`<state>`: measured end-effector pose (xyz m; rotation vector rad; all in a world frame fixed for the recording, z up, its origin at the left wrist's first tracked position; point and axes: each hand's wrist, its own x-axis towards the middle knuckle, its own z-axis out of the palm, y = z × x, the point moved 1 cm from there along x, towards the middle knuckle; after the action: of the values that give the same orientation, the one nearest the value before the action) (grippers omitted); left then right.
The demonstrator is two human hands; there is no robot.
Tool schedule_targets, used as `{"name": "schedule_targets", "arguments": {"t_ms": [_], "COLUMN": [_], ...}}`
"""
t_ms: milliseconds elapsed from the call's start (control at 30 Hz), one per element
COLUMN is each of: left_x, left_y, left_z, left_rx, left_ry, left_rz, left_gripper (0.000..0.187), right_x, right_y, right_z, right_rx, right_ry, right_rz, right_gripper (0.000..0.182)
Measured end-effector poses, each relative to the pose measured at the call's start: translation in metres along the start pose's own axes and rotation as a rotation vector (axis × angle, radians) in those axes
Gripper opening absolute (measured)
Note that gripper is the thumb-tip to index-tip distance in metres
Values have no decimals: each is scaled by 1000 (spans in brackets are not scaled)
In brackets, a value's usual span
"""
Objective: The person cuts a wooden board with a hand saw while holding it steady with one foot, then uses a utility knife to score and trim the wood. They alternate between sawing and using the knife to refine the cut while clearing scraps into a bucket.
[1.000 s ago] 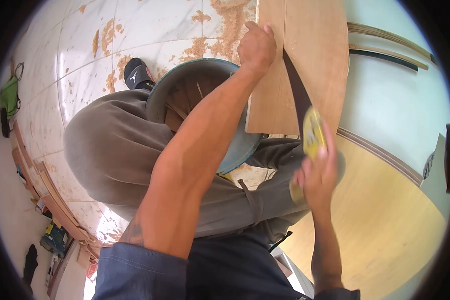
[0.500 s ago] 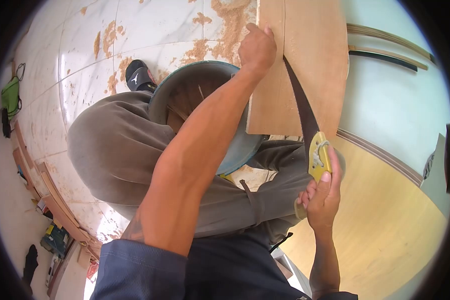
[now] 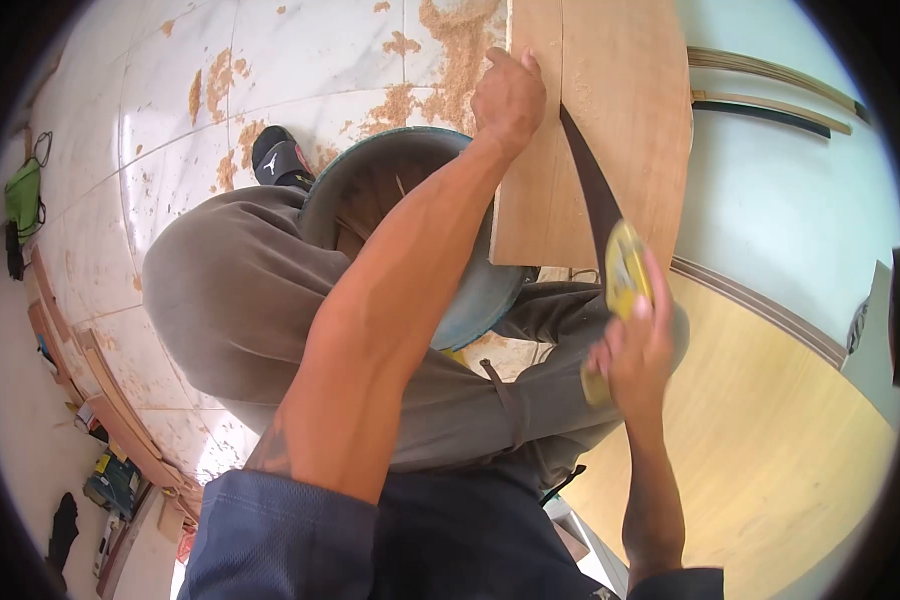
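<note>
A hand saw (image 3: pixel 588 180) with a dark blade and a yellow handle is in my right hand (image 3: pixel 638 375), whose fingers are wrapped round the handle and blurred by motion. The blade's far end meets a wooden board (image 3: pixel 625 120) at a thin lengthwise line. My left hand (image 3: pixel 510 100) grips the board's left edge, with some fingertips hidden. Below the board stands a round bluish tub (image 3: pixel 470 325), with pieces that look like wood inside.
Sawdust (image 3: pixel 455 60) lies over the white floor tiles (image 3: pixel 310 50). A large pale wood sheet (image 3: pixel 760 430) is at the right, near several thin strips (image 3: pixel 760 65). Wood offcuts (image 3: pixel 120 430) and a green power tool (image 3: pixel 112 482) lie at the left. My bent legs (image 3: pixel 230 290) flank the tub.
My right hand has pushed the saw handle forward, up the view, so less of the blade shows before the board's line. My left hand keeps its place on the board.
</note>
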<state>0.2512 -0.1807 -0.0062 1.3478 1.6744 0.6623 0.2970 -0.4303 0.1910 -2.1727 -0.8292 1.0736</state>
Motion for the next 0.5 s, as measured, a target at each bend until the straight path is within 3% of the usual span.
{"name": "schedule_targets", "arguments": {"t_ms": [100,167,233,333,500], "left_x": [-1,-2,-2,5,9], "left_y": [-2,0,2,1,6], "left_z": [-1,-2,-3,0,-4], "left_rx": [-25,-41,-36,60,1], "left_ry": [-7,-10,-7,2,7], "left_rz": [-14,-23,-27,-16,10], "left_gripper": [53,56,56,48,47], "right_x": [-18,23,134,193,100], "right_y": [-15,-7,8,-17,-4], "right_z": [-8,7,51,86,42], "right_rx": [16,6,-57,-101,-80], "right_ry": [14,-30,1,92,9], "right_rz": [51,-38,-194,-285,-162], "right_gripper": [48,48,44,43,45]}}
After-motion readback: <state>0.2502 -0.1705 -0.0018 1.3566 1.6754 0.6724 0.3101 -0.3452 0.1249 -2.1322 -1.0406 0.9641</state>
